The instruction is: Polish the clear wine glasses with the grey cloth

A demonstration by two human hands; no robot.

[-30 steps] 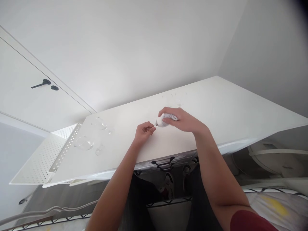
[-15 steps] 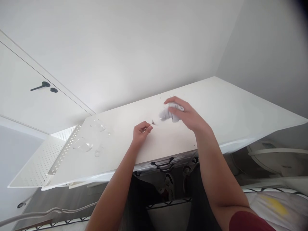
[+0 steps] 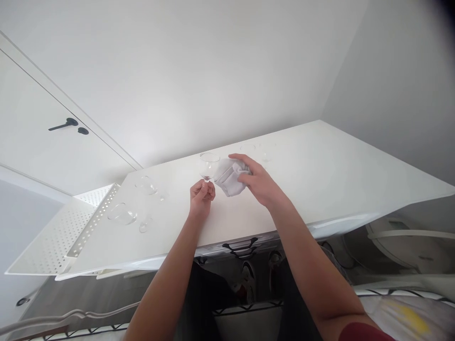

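My left hand is closed around the stem of a clear wine glass, whose bowl points up and away from me. Bunched in my right hand is a pale grey cloth, close beside the glass bowl; whether the two touch I cannot tell. Two more stemmed glasses stand to the left on the white tabletop, a nearer glass and a farther glass. Behind my right hand, faint outlines of clear glassware show on the tabletop.
The white tabletop runs along the wall, with black drawer handles at its front. A white perforated panel is at the left end. A door with a black handle stands beyond. Below right is a rounded white object.
The glass has turned upright in my left hand, its bowl now plainly visible. My right hand has come left and slightly down with the cloth, to beside the bowl.
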